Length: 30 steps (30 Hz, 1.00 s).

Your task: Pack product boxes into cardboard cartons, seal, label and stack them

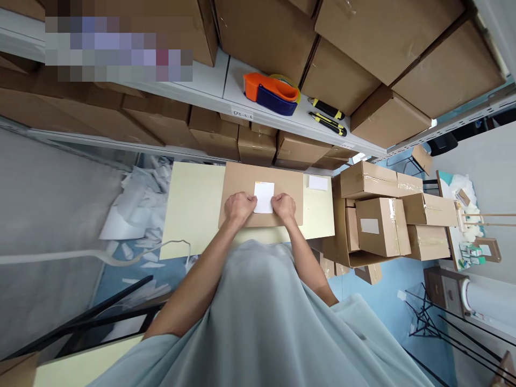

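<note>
A small white label (264, 197) lies against a flat brown cardboard piece (282, 180), possibly the top of a carton. My left hand (240, 206) is closed at the label's left edge, fingers curled and thumb against it. On the opposite side my right hand (284, 206) pinches the right edge in the same way. Whether the label is stuck down or just resting there, I cannot tell. The cardboard sits on a pale yellow table (193, 204). To its right is a small white stack of labels or cards (317, 183).
An orange and blue tape dispenser (272, 94) and two yellow-black utility knives (328, 115) lie on the shelf (217, 88) above the table. Cartons (379, 226) are piled at the right. White scrap paper (137, 199) covers the floor at left. A pale hose (100, 257) crosses there.
</note>
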Tool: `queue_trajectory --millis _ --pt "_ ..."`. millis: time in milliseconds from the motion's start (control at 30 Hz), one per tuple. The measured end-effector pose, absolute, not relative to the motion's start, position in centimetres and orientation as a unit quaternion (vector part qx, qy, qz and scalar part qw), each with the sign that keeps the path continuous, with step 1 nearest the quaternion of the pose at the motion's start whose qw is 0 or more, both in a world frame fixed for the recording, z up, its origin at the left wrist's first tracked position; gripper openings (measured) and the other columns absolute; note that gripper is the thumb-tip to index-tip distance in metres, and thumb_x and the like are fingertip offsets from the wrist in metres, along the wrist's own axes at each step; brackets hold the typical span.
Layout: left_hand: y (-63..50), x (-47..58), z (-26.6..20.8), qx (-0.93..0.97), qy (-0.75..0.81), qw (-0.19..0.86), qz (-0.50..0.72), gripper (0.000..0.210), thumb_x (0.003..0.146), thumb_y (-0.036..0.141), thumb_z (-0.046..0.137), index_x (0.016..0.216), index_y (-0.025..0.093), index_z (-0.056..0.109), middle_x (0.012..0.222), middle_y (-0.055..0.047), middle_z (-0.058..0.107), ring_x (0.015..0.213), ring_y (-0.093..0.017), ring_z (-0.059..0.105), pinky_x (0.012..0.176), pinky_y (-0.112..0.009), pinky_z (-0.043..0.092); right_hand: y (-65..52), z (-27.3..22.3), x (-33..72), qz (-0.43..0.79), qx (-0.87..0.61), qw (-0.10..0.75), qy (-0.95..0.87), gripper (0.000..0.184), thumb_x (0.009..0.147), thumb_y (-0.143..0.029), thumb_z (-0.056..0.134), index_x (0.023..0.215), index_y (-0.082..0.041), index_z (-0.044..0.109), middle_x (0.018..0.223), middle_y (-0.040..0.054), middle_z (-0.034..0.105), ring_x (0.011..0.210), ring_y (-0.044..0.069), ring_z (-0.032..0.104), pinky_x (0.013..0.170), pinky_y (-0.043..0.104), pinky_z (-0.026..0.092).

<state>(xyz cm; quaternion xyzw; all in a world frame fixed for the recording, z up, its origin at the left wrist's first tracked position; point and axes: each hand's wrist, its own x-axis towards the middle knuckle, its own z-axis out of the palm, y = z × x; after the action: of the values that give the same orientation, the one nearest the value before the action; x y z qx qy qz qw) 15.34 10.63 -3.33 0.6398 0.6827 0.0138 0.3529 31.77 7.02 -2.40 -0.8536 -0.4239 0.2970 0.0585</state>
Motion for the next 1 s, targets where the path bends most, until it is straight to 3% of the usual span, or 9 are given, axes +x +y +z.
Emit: queue_trajectory --millis 133,233,300,367,467,633,800,1000 --pt "10.2 14.4 -3.3 0.658 0.663 0.355 0.042 0.040 0.103 0.040 0.058 0.123 0.016 0.084 0.122 -0.019 0.087 0.117 -0.037 0.081 0.106 -0.044 0.060 6.1 -2.1 32.0 0.291 -0.840 0.057 -0.453 0.019 0.109 -0.034 0.069 0.111 -0.022 0.084 0.119 0.0097 0.089 0.115 0.026 0.082 0.103 0.032 0.059" --pt "9.7 13.8 -3.2 0.689 0.633 0.343 0.088 0.050 0.107 0.037 0.052 0.146 0.014 0.074 0.144 -0.019 0.080 0.138 -0.034 0.072 0.120 -0.042 0.053 5.1 -2.0 32.0 0.241 -0.802 0.072 -0.541 0.029 0.114 -0.032 0.060 0.129 -0.018 0.080 0.133 0.0140 0.084 0.129 0.028 0.076 0.119 0.037 0.053" --pt "9.3 13.8 -3.6 0.741 0.577 0.315 0.136 0.060 0.111 0.038 0.045 0.161 0.011 0.064 0.166 -0.020 0.066 0.159 -0.036 0.056 0.133 -0.047 0.042 4.6 -2.3 32.0 0.200 -0.758 0.079 -0.616 0.043 0.117 -0.033 0.053 0.150 -0.013 0.071 0.159 0.0199 0.071 0.152 0.032 0.062 0.132 0.044 0.043" --pt "9.0 13.9 -4.5 0.801 0.499 0.288 0.163 0.068 0.113 0.040 0.039 0.172 0.011 0.053 0.181 -0.020 0.050 0.173 -0.038 0.037 0.141 -0.055 0.028 4.5 -3.0 32.0 0.185 -0.710 0.073 -0.676 0.057 0.119 -0.034 0.045 0.171 -0.011 0.054 0.182 0.0196 0.049 0.172 0.032 0.040 0.142 0.049 0.030" --pt "8.9 13.7 -6.4 0.847 0.433 0.274 0.139 0.073 0.113 0.043 0.038 0.180 0.013 0.042 0.187 -0.018 0.041 0.179 -0.039 0.023 0.144 -0.062 0.015 4.6 -4.1 32.2 0.194 -0.664 0.038 -0.721 0.066 0.121 -0.036 0.038 0.183 -0.011 0.035 0.192 0.0143 0.028 0.182 0.029 0.019 0.147 0.050 0.016" --pt "9.8 11.9 -8.2 0.876 0.390 0.266 0.094 0.084 0.109 0.054 0.047 0.183 0.016 0.035 0.190 -0.017 0.033 0.180 -0.038 0.020 0.146 -0.060 0.010 4.7 -4.8 33.8 0.193 -0.634 0.005 -0.748 0.075 0.121 -0.048 0.044 0.186 -0.014 0.028 0.194 0.0123 0.021 0.183 0.028 0.015 0.149 0.048 0.010" --pt "10.9 10.5 -7.8 0.896 0.354 0.259 0.069 0.094 0.106 0.063 0.052 0.183 0.012 0.035 0.191 -0.016 0.030 0.180 -0.038 0.020 0.146 -0.054 0.008 5.1 -4.4 35.3 0.198 -0.596 -0.008 -0.778 0.092 0.116 -0.063 0.054 0.184 -0.007 0.028 0.193 0.0187 0.020 0.182 0.032 0.016 0.148 0.049 0.010" --pt "11.5 10.1 -7.7 0.899 0.345 0.258 0.079 0.085 0.109 0.057 0.050 0.182 0.015 0.039 0.190 -0.016 0.031 0.179 -0.037 0.025 0.145 -0.054 0.013 5.5 -4.4 35.8 0.192 -0.583 -0.024 -0.789 0.093 0.115 -0.064 0.056 0.184 -0.009 0.028 0.193 0.0183 0.018 0.183 0.033 0.013 0.148 0.052 0.011"
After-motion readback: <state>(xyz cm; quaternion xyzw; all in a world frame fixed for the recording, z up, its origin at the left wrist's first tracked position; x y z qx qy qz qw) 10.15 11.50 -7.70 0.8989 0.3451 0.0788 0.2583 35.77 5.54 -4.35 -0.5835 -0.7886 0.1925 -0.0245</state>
